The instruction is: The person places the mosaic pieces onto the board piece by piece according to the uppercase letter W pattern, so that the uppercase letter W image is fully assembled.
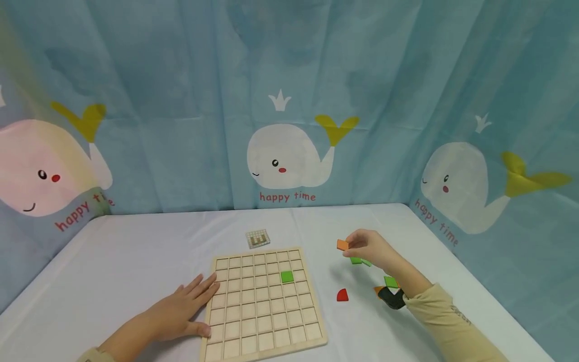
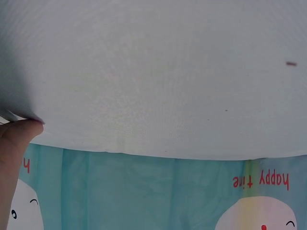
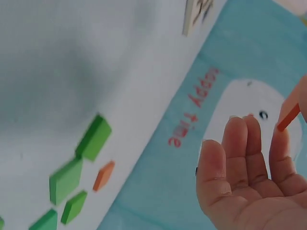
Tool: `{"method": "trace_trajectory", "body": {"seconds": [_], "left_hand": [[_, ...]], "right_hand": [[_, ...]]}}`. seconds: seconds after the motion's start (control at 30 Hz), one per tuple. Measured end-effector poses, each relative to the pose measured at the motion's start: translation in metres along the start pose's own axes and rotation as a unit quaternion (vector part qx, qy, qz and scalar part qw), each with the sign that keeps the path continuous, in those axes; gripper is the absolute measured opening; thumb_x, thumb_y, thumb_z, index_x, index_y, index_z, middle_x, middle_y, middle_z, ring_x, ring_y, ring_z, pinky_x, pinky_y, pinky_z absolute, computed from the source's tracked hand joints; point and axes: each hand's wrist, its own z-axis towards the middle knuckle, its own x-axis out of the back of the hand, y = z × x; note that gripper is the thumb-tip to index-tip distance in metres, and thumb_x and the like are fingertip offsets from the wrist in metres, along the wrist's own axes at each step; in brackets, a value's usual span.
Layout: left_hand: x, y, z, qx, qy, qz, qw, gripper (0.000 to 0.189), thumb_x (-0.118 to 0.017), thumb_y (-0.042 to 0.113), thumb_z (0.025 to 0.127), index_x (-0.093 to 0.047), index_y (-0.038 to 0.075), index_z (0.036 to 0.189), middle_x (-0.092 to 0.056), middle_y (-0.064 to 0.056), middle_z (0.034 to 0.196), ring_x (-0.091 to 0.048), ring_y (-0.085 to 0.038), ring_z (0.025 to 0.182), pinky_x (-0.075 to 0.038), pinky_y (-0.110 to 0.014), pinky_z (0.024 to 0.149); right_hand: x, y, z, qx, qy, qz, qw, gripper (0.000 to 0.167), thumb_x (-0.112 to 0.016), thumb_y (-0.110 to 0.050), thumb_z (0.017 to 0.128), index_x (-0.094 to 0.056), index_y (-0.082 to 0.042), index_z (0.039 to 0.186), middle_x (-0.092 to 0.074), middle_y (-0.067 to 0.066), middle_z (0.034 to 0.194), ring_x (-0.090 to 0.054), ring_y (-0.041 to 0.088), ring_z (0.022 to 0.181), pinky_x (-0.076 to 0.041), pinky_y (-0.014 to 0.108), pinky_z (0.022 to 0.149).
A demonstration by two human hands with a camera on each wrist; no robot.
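Observation:
A wooden grid board (image 1: 247, 302) lies on the white table, with one green square tile (image 1: 287, 276) in a cell toward its upper right. My left hand (image 1: 187, 306) rests at the board's left edge, fingers spread and straight. My right hand (image 1: 371, 250), raised over the table right of the board, pinches an orange tile (image 1: 342, 245) between thumb and finger. In the right wrist view the other fingers (image 3: 235, 153) stand apart from the orange tile (image 3: 289, 112). Below that hand are green tiles (image 1: 356, 260).
A small pattern card (image 1: 258, 239) lies behind the board. A red quarter-round piece (image 1: 342, 295) sits right of the board. Farther right are another green tile (image 1: 391, 282) and a black object (image 1: 391, 297), partly near the right sleeve. A blue whale-print curtain (image 1: 181, 166) stands behind the table.

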Motion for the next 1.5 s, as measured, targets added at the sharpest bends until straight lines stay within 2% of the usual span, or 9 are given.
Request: {"method": "trace_trajectory", "body": {"seconds": [0.17,0.47,0.67,0.83,1.1,1.3,1.4,1.5], "left_hand": [[-0.001,-0.001,-0.001,-0.005,0.005,0.002,1.0000,0.095,-0.062,0.056,0.086,-0.027,-0.003,0.151,-0.016,-0.024,0.158,-0.012,-0.055,0.138,-0.020,-0.077,0.096],[0.000,0.000,-0.002,-0.010,0.013,0.000,0.9999,0.094,-0.061,0.057,0.086,-0.028,-0.003,0.151,-0.017,-0.025,0.157,-0.013,-0.055,0.138,-0.021,-0.076,0.096],[-0.001,0.000,-0.003,-0.002,0.011,-0.002,0.9999,0.095,-0.061,0.057,0.086,-0.028,-0.002,0.151,-0.017,-0.025,0.157,-0.012,-0.054,0.139,-0.020,-0.076,0.098],[-0.001,0.003,-0.004,-0.007,0.009,-0.002,0.9999,0.094,-0.062,0.055,0.086,-0.028,-0.003,0.151,-0.017,-0.026,0.156,-0.013,-0.055,0.138,-0.020,-0.076,0.097],[0.001,0.006,-0.003,-0.009,0.012,0.006,0.9999,0.093,-0.063,0.055,0.086,-0.029,-0.004,0.150,-0.019,-0.027,0.156,-0.014,-0.055,0.138,-0.021,-0.076,0.097],[0.001,0.006,-0.003,-0.010,0.014,0.008,0.9998,0.093,-0.062,0.056,0.086,-0.029,-0.003,0.150,-0.019,-0.026,0.156,-0.014,-0.055,0.139,-0.022,-0.075,0.097],[0.001,0.005,-0.003,-0.010,0.016,0.010,0.9998,0.093,-0.062,0.056,0.086,-0.029,-0.003,0.150,-0.019,-0.026,0.156,-0.014,-0.055,0.138,-0.022,-0.075,0.097],[0.001,0.005,-0.003,-0.012,0.019,0.013,0.9997,0.093,-0.062,0.056,0.086,-0.029,-0.003,0.150,-0.020,-0.026,0.156,-0.015,-0.055,0.138,-0.022,-0.075,0.097]], "right_hand": [[-0.010,-0.005,0.000,0.014,-0.013,0.016,0.9997,0.025,-0.076,-0.008,0.085,-0.062,0.004,0.102,-0.064,0.007,0.093,-0.060,0.020,0.086,-0.053,0.035,0.078],[-0.027,-0.013,-0.006,0.048,-0.022,0.043,0.9977,0.024,-0.076,-0.009,0.085,-0.062,0.002,0.101,-0.062,0.006,0.094,-0.058,0.020,0.088,-0.051,0.031,0.077],[-0.042,-0.019,-0.009,0.080,-0.033,0.064,0.9942,0.026,-0.077,-0.010,0.084,-0.061,0.003,0.101,-0.061,0.006,0.092,-0.058,0.019,0.087,-0.050,0.032,0.075],[-0.055,-0.024,-0.010,0.076,-0.043,0.073,0.9936,0.026,-0.078,-0.008,0.082,-0.062,0.002,0.099,-0.060,0.005,0.089,-0.058,0.019,0.085,-0.050,0.030,0.073],[-0.077,-0.024,-0.008,0.088,-0.056,0.045,0.9936,0.024,-0.079,-0.004,0.081,-0.062,0.001,0.097,-0.061,0.004,0.087,-0.057,0.017,0.082,-0.049,0.029,0.071],[-0.093,-0.026,-0.012,0.068,-0.061,0.050,0.9946,0.025,-0.079,-0.003,0.080,-0.062,0.000,0.097,-0.059,0.003,0.091,-0.055,0.016,0.086,-0.048,0.029,0.075],[-0.099,-0.023,-0.010,0.059,-0.070,0.070,0.9934,0.025,-0.078,0.001,0.079,-0.061,0.002,0.097,-0.058,0.004,0.087,-0.054,0.015,0.080,-0.048,0.026,0.069],[-0.102,-0.022,-0.008,0.051,-0.089,0.088,0.9908,0.026,-0.078,0.002,0.079,-0.060,0.003,0.097,-0.058,0.004,0.079,-0.054,0.013,0.068,-0.048,0.025,0.060]]}}
